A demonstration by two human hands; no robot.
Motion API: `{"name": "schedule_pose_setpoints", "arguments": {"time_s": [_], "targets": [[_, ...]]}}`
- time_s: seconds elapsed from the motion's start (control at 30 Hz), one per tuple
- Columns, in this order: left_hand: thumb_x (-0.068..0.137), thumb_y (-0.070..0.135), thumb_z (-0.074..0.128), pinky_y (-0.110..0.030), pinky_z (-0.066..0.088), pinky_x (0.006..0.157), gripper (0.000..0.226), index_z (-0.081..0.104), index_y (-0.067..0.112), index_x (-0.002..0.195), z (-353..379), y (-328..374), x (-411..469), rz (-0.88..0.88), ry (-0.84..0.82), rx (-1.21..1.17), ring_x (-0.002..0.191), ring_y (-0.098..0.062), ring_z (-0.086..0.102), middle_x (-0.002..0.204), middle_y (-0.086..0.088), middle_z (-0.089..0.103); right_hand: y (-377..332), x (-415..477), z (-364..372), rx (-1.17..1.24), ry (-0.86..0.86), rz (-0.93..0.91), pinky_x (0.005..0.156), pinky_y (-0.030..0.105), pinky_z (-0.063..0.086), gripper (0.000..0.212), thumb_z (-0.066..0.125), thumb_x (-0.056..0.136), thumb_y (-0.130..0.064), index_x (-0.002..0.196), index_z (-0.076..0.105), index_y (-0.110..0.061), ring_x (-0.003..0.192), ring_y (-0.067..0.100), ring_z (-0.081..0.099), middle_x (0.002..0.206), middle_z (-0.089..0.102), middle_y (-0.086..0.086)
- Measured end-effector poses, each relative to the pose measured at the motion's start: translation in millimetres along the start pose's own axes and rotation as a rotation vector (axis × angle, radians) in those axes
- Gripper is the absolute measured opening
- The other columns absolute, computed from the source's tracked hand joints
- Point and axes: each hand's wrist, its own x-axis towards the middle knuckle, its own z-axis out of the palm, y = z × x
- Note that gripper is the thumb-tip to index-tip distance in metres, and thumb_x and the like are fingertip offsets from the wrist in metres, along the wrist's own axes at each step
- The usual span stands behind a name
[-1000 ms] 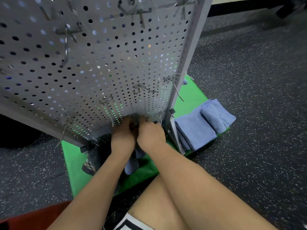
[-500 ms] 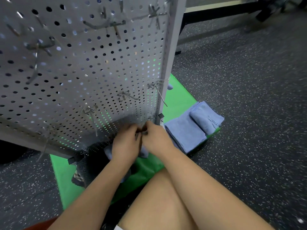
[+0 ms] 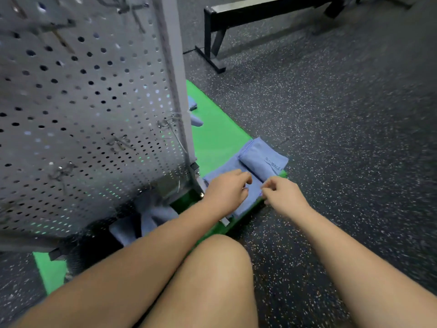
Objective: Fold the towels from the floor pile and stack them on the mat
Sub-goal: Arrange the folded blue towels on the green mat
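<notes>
A stack of folded blue towels lies at the near right corner of the green mat; a smaller folded towel with lettering sits on its far end. My left hand hovers on or just over the stack, its fingers loosely curled and holding nothing. My right hand is at the stack's right edge with its fingertips curled by the cloth; blur hides whether it pinches it. A crumpled blue towel lies under the pegboard's lower edge.
A grey metal pegboard stand with hooks fills the left and stands on the mat. More blue cloth shows behind its post. A black bench frame stands further back. My knee is in front, on speckled rubber floor.
Both hands have let go of the towel under the pegboard and moved right to the folded stack. The view has swung right with them.
</notes>
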Motion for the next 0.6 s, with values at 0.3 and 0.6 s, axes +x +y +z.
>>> {"name": "schedule_pose_setpoints", "arguments": {"time_s": [0.3,0.6], "targets": [[0.081,0.01,0.072,-0.043,0.033,0.065,0.026,0.063,0.014,0.105,37.9,26.0,83.1,0.207,-0.098,0.276,0.095,-0.037,0.059,0.102,-0.013,0.059,27.1,32.2,-2.2,-0.001,0.086,0.081,0.081,0.035,0.047,0.008,0.063,0.095,-0.019,0.089,0.067,-0.022,0.094,0.031,0.065,0.097,0.074,0.006],[0.094,0.017,0.065,-0.045,0.038,0.091,0.032,0.062,0.019,0.126,47.2,29.1,111.0,0.145,-0.087,0.459,0.121,-0.034,0.053,0.125,-0.01,0.057,43.7,39.5,-6.9,0.103,0.122,0.143,0.079,0.029,0.042,0.005,0.064,0.095,-0.02,0.095,0.068,-0.022,0.101,0.028,0.068,0.099,0.074,0.0]]}}
